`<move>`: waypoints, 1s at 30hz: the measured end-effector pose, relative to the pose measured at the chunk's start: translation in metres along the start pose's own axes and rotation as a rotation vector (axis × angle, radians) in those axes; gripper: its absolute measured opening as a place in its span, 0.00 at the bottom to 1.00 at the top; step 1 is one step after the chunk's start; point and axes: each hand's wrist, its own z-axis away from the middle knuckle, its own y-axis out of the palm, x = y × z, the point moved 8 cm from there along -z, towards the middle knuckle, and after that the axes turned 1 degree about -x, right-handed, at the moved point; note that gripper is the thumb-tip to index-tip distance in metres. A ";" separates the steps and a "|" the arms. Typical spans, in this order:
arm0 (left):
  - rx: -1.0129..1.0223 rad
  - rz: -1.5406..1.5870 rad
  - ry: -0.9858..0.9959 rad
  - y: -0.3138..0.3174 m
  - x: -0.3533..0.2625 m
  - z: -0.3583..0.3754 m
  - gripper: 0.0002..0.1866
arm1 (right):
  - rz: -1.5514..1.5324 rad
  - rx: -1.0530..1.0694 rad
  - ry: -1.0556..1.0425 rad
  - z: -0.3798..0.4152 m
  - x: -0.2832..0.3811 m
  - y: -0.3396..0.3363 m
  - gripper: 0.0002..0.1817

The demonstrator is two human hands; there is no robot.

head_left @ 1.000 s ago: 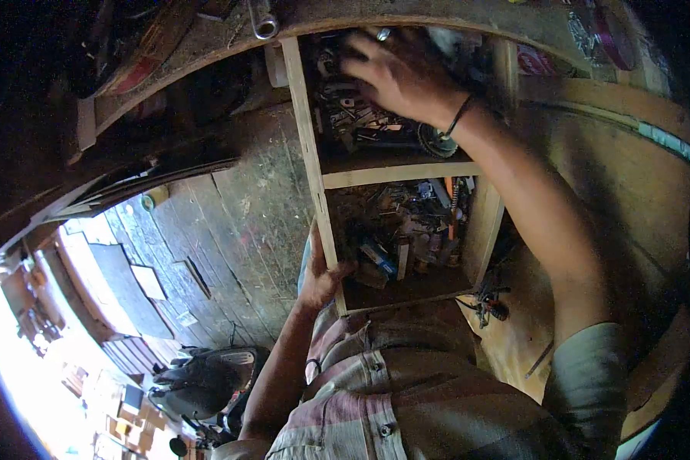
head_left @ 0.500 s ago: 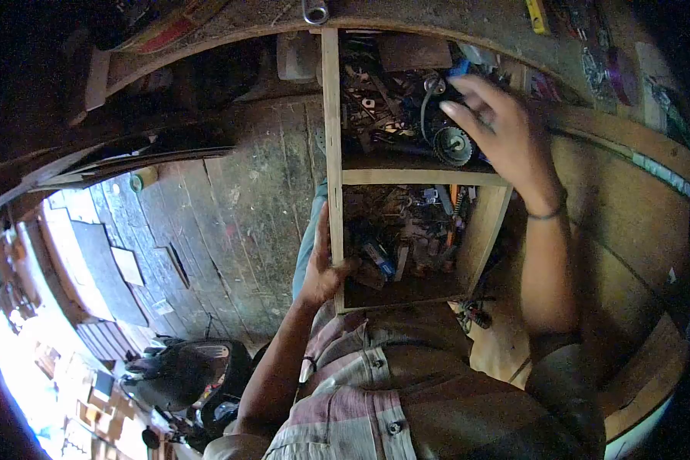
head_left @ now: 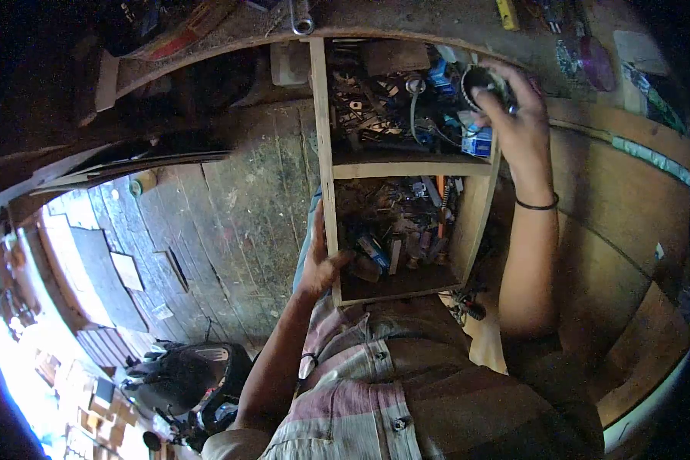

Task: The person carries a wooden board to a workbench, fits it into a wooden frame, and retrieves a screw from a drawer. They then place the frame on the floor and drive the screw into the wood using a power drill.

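Observation:
A wooden drawer (head_left: 406, 170) with two compartments is pulled out in front of my body. My left hand (head_left: 320, 268) grips its left side wall, with the thumb over the rim and the fingers along the outside. Above the far compartment's right side, my right hand (head_left: 517, 107) holds a round toothed gear wheel (head_left: 478, 78) between thumb and fingers; part of it is hidden by them. Below the hand, a blue-and-white box (head_left: 477, 142) lies in that compartment, near a thin curved cable (head_left: 413, 115). Dark metal parts (head_left: 360, 103) fill the compartment's left side.
The near compartment holds small parts, a blue packet (head_left: 373, 253) and an orange strip (head_left: 441, 207). A ring-ended wrench (head_left: 302, 24) lies on the bench edge above. Wooden floorboards (head_left: 238, 222) stretch to the left, where a black motorbike seat (head_left: 180, 376) stands. A wooden panel (head_left: 590, 199) is at right.
My right hand has taken hold of the gear wheel and raised it up and to the right, uncovering the blue-and-white box. My left hand stays on the drawer wall.

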 end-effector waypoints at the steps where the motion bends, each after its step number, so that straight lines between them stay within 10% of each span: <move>1: 0.004 0.046 -0.023 0.001 0.001 0.000 0.55 | -0.035 -0.009 0.018 -0.003 0.006 -0.004 0.18; 8: -0.003 0.127 -0.063 -0.002 0.016 -0.001 0.56 | -0.601 0.323 0.304 0.006 0.003 0.078 0.24; 12: -0.022 -0.001 -0.089 -0.006 0.024 -0.003 0.56 | -0.762 0.146 0.461 0.011 -0.033 0.155 0.26; 15: -0.015 0.074 -0.129 -0.001 0.011 0.001 0.53 | -0.251 -0.075 0.201 0.009 -0.027 0.164 0.48; 23: -0.024 0.162 -0.216 -0.002 0.024 0.006 0.52 | -0.187 0.000 -0.067 0.025 -0.026 0.036 0.21; 30: -0.023 0.099 -0.174 -0.009 0.037 0.003 0.55 | 0.435 0.139 -0.117 0.004 -0.038 0.021 0.23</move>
